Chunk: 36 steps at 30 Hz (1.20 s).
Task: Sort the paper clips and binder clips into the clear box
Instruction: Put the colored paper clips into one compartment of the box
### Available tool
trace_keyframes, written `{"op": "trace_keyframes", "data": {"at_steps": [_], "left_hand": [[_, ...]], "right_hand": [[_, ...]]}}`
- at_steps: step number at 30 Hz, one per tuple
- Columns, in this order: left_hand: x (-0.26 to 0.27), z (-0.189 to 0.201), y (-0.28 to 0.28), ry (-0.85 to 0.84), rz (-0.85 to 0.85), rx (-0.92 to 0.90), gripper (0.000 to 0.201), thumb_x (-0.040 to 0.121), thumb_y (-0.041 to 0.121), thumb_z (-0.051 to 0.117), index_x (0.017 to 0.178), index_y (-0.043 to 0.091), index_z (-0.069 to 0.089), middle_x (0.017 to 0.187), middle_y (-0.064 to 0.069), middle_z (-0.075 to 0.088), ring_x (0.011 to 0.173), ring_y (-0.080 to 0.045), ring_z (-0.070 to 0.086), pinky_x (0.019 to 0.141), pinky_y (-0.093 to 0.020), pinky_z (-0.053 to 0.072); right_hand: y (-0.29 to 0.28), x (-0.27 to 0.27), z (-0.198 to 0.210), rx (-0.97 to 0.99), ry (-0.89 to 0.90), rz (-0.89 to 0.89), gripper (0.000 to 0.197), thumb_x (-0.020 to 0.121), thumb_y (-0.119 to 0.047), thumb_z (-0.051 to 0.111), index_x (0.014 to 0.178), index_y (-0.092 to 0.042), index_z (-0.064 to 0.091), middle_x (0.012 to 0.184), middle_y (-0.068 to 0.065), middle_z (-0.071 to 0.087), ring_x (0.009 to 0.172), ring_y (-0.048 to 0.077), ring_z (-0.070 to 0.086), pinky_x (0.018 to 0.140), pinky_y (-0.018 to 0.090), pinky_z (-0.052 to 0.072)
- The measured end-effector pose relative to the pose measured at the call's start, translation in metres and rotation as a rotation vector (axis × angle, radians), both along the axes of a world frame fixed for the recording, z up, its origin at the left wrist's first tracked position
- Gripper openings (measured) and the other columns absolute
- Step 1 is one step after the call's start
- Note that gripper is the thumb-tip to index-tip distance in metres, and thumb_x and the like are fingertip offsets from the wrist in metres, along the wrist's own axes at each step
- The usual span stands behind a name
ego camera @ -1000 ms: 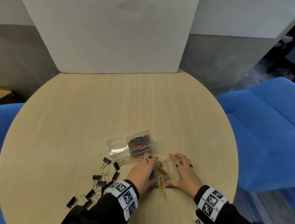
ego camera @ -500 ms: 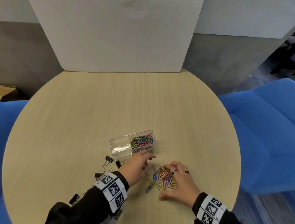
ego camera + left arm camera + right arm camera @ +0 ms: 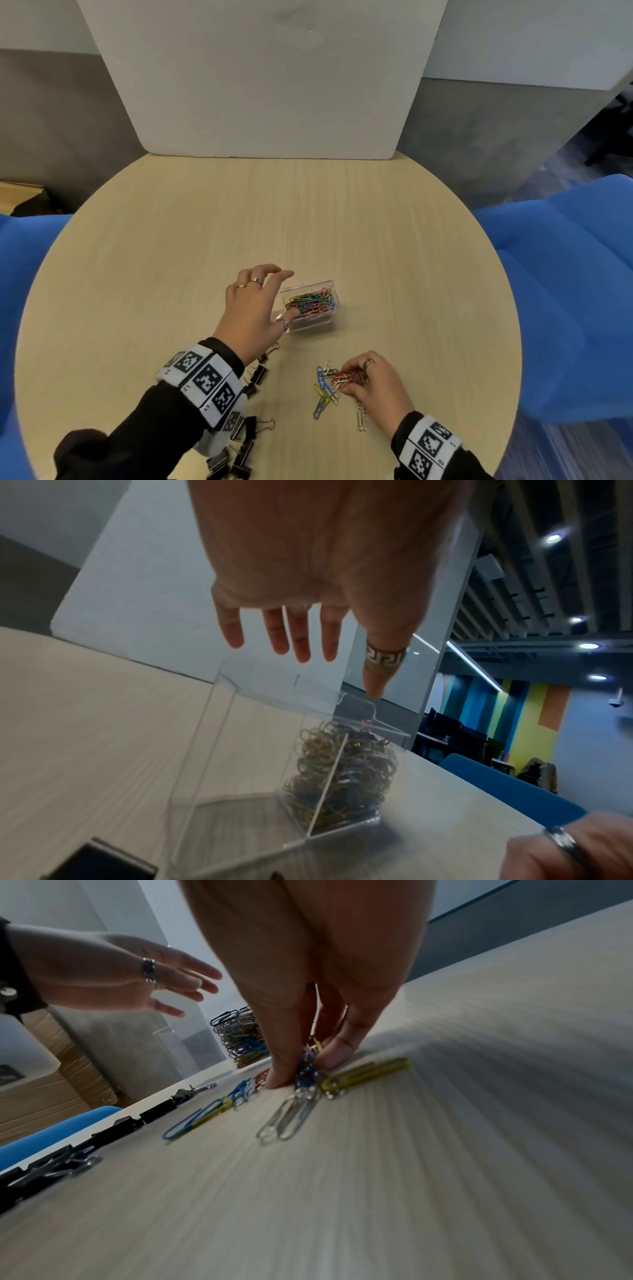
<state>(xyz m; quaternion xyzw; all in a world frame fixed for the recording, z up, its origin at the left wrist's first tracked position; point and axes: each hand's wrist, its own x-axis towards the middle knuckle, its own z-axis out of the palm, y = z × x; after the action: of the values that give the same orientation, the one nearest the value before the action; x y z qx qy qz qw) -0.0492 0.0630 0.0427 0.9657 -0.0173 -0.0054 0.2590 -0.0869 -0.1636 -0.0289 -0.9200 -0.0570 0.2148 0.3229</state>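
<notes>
The clear box [image 3: 329,286] stands mid-table; its right compartment holds a heap of coloured paper clips [image 3: 311,304], its left compartment sits under my hand. My left hand [image 3: 255,308] hovers over the box's left half [image 3: 219,750] with fingers spread and straight [image 3: 301,637], holding nothing. My right hand [image 3: 371,378] pinches a bunch of loose paper clips [image 3: 340,376] against the table, thumb and fingers [image 3: 284,1074] closed on them [image 3: 306,1074]. More clips [image 3: 322,394] lie scattered left of that hand. Black binder clips [image 3: 241,442] lie near my left forearm.
The round wooden table [image 3: 171,240] is bordered by blue chairs [image 3: 565,291] on the right and left. A white panel [image 3: 267,78] stands at the far edge. Two silver paper clips [image 3: 362,418] lie near my right wrist.
My left hand left the clip pile and rose up over the box, fingers spread. My right hand has curled and gathered clips into a pinch.
</notes>
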Motion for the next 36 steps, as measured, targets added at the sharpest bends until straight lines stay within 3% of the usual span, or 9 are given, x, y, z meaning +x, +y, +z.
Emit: {"op": "trace_keyframes", "data": {"at_steps": [3,5,9,12,16,26,28,31,36], "left_hand": [[0.003,-0.006,-0.002,0.123,-0.014,0.057,0.073,0.079,0.046,0.063,0.141,0.033,0.026,0.141,0.006,0.03,0.13,-0.018,0.026,0.107,-0.039,0.02],[0.006,-0.011,-0.003,0.198,-0.026,0.072,0.078,0.078,0.046,0.065,0.142,0.034,0.022,0.142,0.005,0.029,0.131,-0.018,0.025,0.108,-0.04,0.018],[0.007,-0.02,-0.003,0.279,-0.055,0.08,0.077,0.08,0.036,0.065,0.143,0.033,0.02,0.138,0.004,0.035,0.127,-0.019,0.028,0.105,-0.041,0.024],[0.008,-0.024,-0.001,0.269,-0.061,0.066,0.073,0.083,0.029,0.063,0.142,0.033,0.02,0.132,0.005,0.04,0.122,-0.018,0.032,0.1,-0.04,0.028],[0.008,-0.025,0.0,0.263,-0.071,0.068,0.072,0.084,0.027,0.062,0.141,0.033,0.02,0.129,0.006,0.041,0.119,-0.018,0.033,0.098,-0.039,0.032],[0.007,-0.025,-0.003,0.244,-0.058,0.078,0.07,0.084,0.029,0.062,0.141,0.033,0.021,0.128,0.007,0.04,0.118,-0.017,0.033,0.094,-0.037,0.032],[0.007,-0.025,-0.003,0.243,-0.056,0.084,0.07,0.084,0.028,0.062,0.141,0.032,0.021,0.129,0.006,0.04,0.119,-0.018,0.033,0.096,-0.037,0.032],[0.007,-0.026,-0.003,0.242,-0.055,0.092,0.07,0.084,0.028,0.061,0.141,0.032,0.02,0.129,0.007,0.04,0.119,-0.018,0.032,0.096,-0.037,0.032],[0.006,-0.028,-0.003,0.23,-0.051,0.094,0.07,0.084,0.028,0.061,0.141,0.032,0.02,0.128,0.006,0.04,0.118,-0.018,0.032,0.093,-0.036,0.033]], "right_hand": [[0.003,0.003,0.003,-0.018,0.038,0.004,0.024,0.075,-0.018,0.074,0.083,-0.033,0.056,0.089,-0.02,0.047,0.093,0.006,0.049,0.083,0.011,0.039],[0.005,0.006,0.007,-0.036,0.086,0.02,0.023,0.076,-0.015,0.074,0.08,-0.03,0.056,0.086,-0.018,0.046,0.084,0.006,0.051,0.079,0.02,0.048],[0.005,0.015,0.016,-0.047,0.14,0.06,0.026,0.074,-0.009,0.075,0.071,-0.025,0.055,0.069,-0.013,0.048,0.05,0.002,0.05,0.053,0.01,0.044],[0.002,0.019,0.019,-0.042,0.167,0.073,0.034,0.072,-0.007,0.076,0.062,-0.03,0.052,0.063,-0.013,0.051,0.043,-0.007,0.052,0.05,0.007,0.04],[0.003,0.028,0.037,-0.012,0.168,0.052,0.028,0.072,-0.007,0.076,0.065,-0.026,0.057,0.064,-0.011,0.057,0.048,-0.008,0.053,0.054,0.009,0.045],[0.057,0.085,0.087,0.207,-0.267,0.036,0.008,0.074,-0.007,0.073,0.079,-0.012,0.07,0.073,-0.011,0.055,0.061,-0.001,0.049,0.06,0.001,0.037],[0.066,0.089,0.078,0.22,-0.279,0.06,0.008,0.075,-0.006,0.072,0.08,-0.012,0.07,0.077,-0.007,0.058,0.07,0.004,0.054,0.067,0.006,0.041],[0.065,0.087,0.057,0.075,-0.334,0.208,0.017,0.078,-0.012,0.069,0.095,-0.014,0.07,0.097,0.0,0.065,0.09,0.015,0.058,0.084,0.027,0.047],[0.043,0.08,0.048,0.034,-0.686,0.289,0.025,0.081,-0.026,0.065,0.104,-0.018,0.066,0.098,-0.003,0.067,0.092,0.014,0.059,0.08,0.024,0.043]]}}
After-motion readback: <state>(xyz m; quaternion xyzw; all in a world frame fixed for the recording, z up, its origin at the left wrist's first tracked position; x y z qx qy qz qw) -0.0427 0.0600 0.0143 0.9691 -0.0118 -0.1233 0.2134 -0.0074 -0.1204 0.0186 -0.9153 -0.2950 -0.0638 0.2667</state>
